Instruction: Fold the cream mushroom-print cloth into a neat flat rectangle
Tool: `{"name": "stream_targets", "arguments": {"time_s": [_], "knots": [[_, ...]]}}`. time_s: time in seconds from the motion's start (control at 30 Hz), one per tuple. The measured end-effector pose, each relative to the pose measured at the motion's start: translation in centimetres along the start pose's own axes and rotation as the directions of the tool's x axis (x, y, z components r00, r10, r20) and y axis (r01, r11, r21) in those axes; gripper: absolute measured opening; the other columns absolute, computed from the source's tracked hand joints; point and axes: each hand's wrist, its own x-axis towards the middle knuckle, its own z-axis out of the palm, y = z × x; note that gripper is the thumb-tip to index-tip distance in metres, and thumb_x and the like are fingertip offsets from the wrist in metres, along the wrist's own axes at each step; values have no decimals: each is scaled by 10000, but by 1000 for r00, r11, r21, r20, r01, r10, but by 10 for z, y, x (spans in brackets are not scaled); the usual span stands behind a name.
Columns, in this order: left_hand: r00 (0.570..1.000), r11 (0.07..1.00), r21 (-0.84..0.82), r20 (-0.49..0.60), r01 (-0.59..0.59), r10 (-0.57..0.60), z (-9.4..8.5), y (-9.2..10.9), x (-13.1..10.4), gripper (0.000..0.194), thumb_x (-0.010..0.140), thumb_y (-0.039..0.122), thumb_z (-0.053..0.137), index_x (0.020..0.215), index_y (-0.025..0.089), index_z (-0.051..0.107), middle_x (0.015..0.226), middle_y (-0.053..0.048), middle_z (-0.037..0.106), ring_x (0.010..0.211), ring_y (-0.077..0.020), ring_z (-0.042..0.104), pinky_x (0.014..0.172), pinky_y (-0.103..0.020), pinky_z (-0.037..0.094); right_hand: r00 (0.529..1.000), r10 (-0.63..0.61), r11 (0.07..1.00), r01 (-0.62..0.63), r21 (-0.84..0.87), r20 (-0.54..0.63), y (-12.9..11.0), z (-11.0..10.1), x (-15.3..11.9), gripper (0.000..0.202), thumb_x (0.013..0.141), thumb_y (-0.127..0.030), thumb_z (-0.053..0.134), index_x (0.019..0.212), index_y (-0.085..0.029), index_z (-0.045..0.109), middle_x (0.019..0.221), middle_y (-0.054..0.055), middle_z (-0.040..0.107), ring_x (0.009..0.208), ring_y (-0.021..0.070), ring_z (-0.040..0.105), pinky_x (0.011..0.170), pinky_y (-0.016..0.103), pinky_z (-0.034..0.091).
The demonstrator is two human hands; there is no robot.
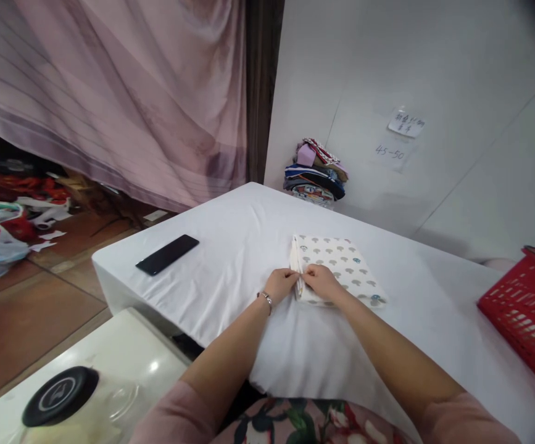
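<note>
A folded white cloth (341, 262) printed with grey mushroom shapes and a few blue spots lies on the white-covered table (244, 234). At its left edge, where the layers show, my left hand (281, 285) pinches the fabric, a bracelet on its wrist. My right hand (320, 280) is just beside it, fingers closed on the same edge from the top of the cloth. The fingertips of both hands almost meet.
A black phone (168, 254) lies at the table's left. Folded clothes (316, 172) are stacked by the wall behind. A red basket (529, 308) stands at the right. A jar with a black lid (61, 396) is at lower left.
</note>
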Motion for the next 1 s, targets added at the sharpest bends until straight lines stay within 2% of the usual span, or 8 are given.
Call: {"name": "stream_targets", "arguments": {"time_s": [0.13,0.27,0.4,0.57,0.8,0.9,1.0], "knots": [[999,999,13,5,-49,49,2,-2,1,228,734,324,548,750,154,699,696,-8,665,659,-138,577,611,-233,402,999,8,996,-5,88,-38,1,1,-1,156,749,-221,503,600,-188,533,564,-31,550,570,113,493,555,213,324],[998,998,-12,23,-66,67,2,-6,1,244,729,305,528,802,164,713,736,-6,683,701,-147,595,656,-239,428,998,18,998,-14,62,-62,-4,2,1,165,772,-303,526,654,-191,554,623,-18,585,611,124,512,568,224,323],[993,995,-51,78,-87,91,0,-6,0,259,709,245,502,821,179,726,733,12,684,719,-143,595,687,-235,436,999,36,999,-35,31,-38,-6,1,5,198,777,-346,543,659,-190,571,645,-6,604,632,132,526,570,231,326],[993,1000,-7,114,-21,21,-5,1,-2,248,673,184,489,745,164,725,604,29,625,597,-112,536,590,-213,401,998,54,998,-54,22,11,-7,-1,6,161,767,-291,549,649,-186,580,562,-21,563,599,124,512,562,224,319],[978,999,3,201,-54,52,-11,11,-9,237,641,135,466,669,158,701,493,49,529,533,-95,470,529,-198,355,997,53,999,-52,-17,62,-13,-4,11,197,683,-187,573,494,-182,514,465,-25,494,520,114,450,520,232,281],[983,999,-36,179,-40,46,-12,12,-8,204,644,139,484,669,156,686,479,56,503,498,-85,441,510,-195,343,997,52,998,-53,20,57,-10,-3,11,168,648,-125,555,501,-182,497,442,-38,471,494,103,440,505,223,275],[998,997,-74,65,10,-5,-11,9,-5,148,686,208,521,689,157,659,481,59,496,477,-83,437,502,-199,351,996,64,993,-71,98,65,-4,-2,7,122,690,-138,510,579,-189,502,431,-58,466,441,91,444,475,205,291]]}}
